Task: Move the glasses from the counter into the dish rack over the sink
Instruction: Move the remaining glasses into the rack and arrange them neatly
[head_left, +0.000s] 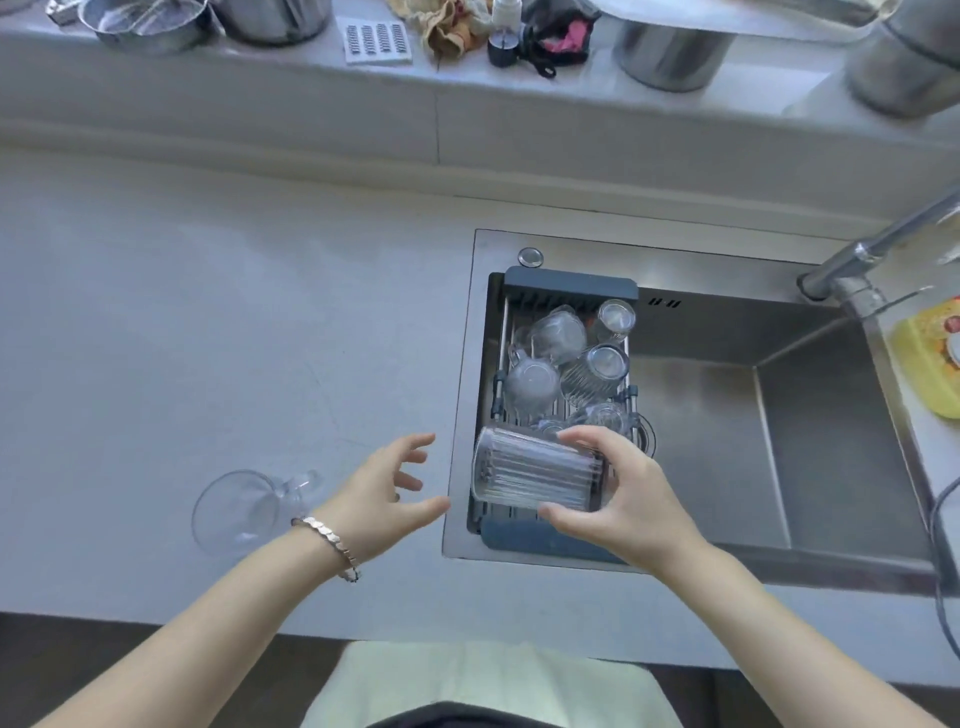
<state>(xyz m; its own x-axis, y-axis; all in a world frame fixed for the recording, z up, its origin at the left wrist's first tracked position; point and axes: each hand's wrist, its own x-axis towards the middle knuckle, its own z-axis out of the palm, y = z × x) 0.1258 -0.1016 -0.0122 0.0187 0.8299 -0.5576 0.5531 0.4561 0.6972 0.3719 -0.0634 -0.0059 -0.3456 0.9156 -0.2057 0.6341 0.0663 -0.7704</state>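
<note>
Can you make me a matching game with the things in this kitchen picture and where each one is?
Things:
1. ribbed glass
2. glass mug
3. bracelet
4. yellow bottle

Places:
A. lying on the counter, left of the sink
B. on the left wrist
C. held sideways in the right hand above the dish rack
D. by the right edge of the sink

Pairs: 1-C, 2-A, 3-B, 4-D
</note>
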